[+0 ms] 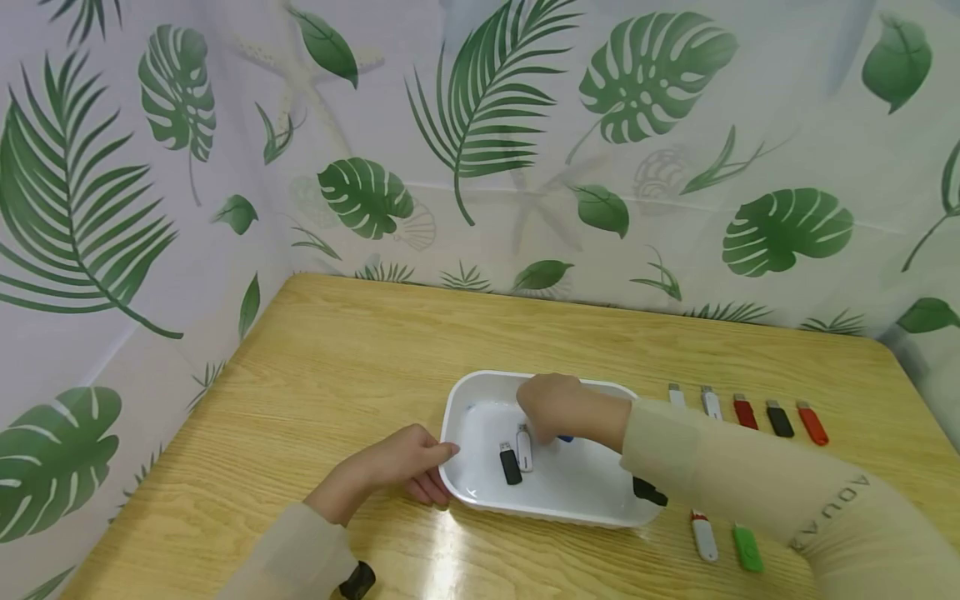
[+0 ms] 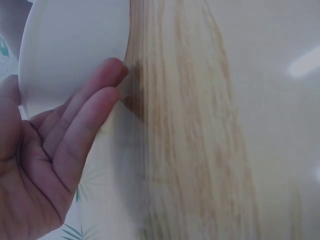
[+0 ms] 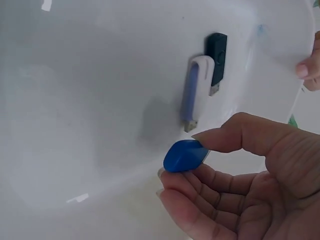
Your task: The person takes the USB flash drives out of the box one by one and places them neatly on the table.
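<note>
A white tray [image 1: 585, 487] stands on the wooden table. My left hand [image 1: 408, 458] holds its left end, thumb on the rim and fingers against the outer wall. Inside the tray, my right hand [image 3: 235, 185] pinches a blue USB stick [image 3: 182, 156] between thumb and fingers. In the head view the hand mostly hides that stick. A black USB stick [image 1: 510, 465] and a white one [image 1: 524, 450] lie side by side on the tray floor, left of my right hand.
Right of the tray, white [image 1: 712, 403], dark red [image 1: 744, 412], black [image 1: 780, 419] and red [image 1: 812, 423] USB sticks lie in a row. Nearer me lie a white-and-red stick [image 1: 704, 537] and a green one [image 1: 747, 547]. A leaf-patterned cloth [image 1: 450, 250] hangs behind the table.
</note>
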`<act>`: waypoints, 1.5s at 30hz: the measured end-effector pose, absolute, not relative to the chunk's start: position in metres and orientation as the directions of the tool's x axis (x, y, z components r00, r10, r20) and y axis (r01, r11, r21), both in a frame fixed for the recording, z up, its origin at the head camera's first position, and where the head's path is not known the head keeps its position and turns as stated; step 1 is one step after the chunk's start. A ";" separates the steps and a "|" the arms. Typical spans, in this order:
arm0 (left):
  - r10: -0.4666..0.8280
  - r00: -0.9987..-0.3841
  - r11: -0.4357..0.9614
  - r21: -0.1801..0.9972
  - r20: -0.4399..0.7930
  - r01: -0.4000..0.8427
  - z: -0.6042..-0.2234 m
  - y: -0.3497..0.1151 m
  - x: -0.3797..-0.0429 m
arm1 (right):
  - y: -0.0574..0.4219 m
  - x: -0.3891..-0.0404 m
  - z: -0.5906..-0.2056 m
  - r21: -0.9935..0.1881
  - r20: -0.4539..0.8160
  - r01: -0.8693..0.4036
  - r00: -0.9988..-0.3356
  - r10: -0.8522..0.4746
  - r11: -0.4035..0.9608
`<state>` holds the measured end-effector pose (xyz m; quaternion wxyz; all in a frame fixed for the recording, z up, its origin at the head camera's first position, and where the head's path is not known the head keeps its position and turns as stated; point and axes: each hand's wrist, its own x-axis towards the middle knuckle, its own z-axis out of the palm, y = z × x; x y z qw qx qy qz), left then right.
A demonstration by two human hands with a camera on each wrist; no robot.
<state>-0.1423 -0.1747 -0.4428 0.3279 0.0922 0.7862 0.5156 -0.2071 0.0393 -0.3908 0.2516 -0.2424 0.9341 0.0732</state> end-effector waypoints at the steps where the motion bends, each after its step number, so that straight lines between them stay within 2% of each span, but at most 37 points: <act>1: 0.483 -0.768 0.452 0.871 -0.421 -0.193 -0.443 -0.174 -0.142 | 0.040 -0.207 -0.388 0.021 -0.501 -0.491 -0.759 -0.415 0.871; 8: 0.482 -0.762 0.469 0.862 -0.433 -0.193 -0.442 -0.175 -0.143 | 0.047 -0.202 -0.368 0.003 -0.486 -0.480 -0.768 -0.418 0.877; 18: 0.483 -0.762 0.478 0.859 -0.432 -0.185 -0.443 -0.179 -0.139 | 0.075 -0.184 -0.342 -0.104 -0.447 -0.476 -0.762 -0.469 0.873; 29: 0.481 -0.770 0.461 0.868 -0.420 -0.186 -0.447 -0.178 -0.136 | 0.127 -0.168 -0.327 -0.232 -0.443 -0.401 -0.768 -0.463 0.886; 37: 0.479 -0.760 0.451 0.866 -0.440 -0.217 -0.454 -0.181 -0.129 | 0.166 -0.156 -0.342 -0.254 -0.430 -0.353 -0.793 -0.432 0.900; 45: 0.471 -0.768 0.467 0.862 -0.433 -0.200 -0.453 -0.179 -0.132 | 0.214 -0.144 -0.364 -0.358 -0.485 -0.215 -0.789 -0.377 0.909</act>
